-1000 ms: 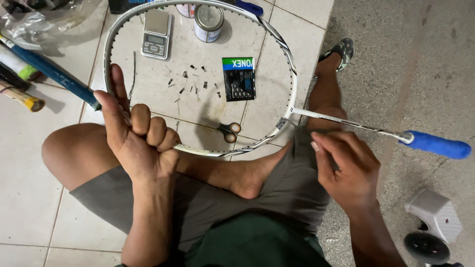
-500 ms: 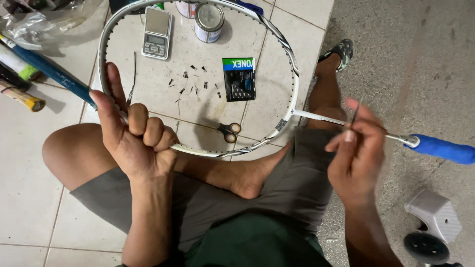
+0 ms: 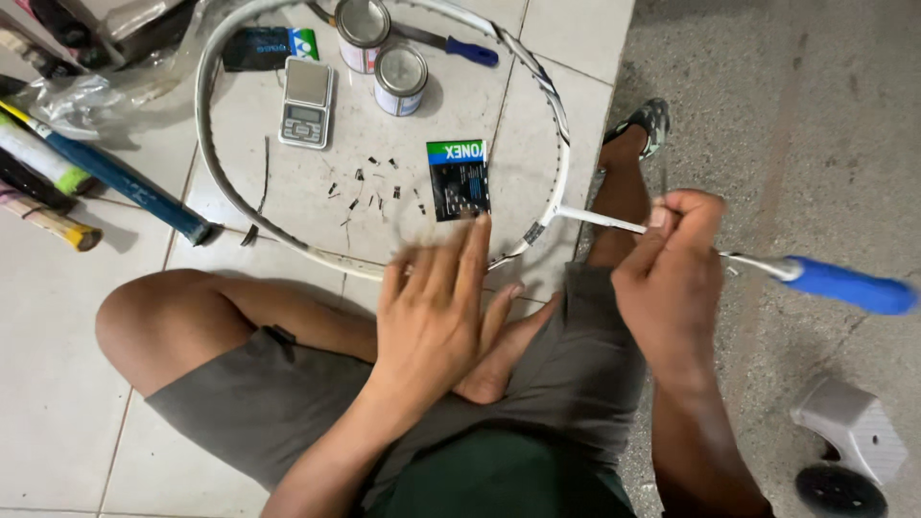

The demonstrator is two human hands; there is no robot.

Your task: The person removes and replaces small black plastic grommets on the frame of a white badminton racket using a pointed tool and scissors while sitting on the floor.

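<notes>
The unstrung badminton racket frame (image 3: pixel 216 182) lies on the tiles, no strings fitted yet; small grommet scraps (image 3: pixel 369 192) lie inside its hoop; the right hand (image 3: pixel 672 278) pinches its shaft; the left hand (image 3: pixel 436 317), fingers spread, hovers blurred by its throat.

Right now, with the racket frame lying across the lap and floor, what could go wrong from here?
The left hand is open and off the unstrung racket frame, so only the right hand, pinched at the shaft, steadies it; the frame might swing or slip. The small dark bits scattered on the tile inside the hoop could be knocked away. The two tins stand close to the rim and might tip.
</notes>
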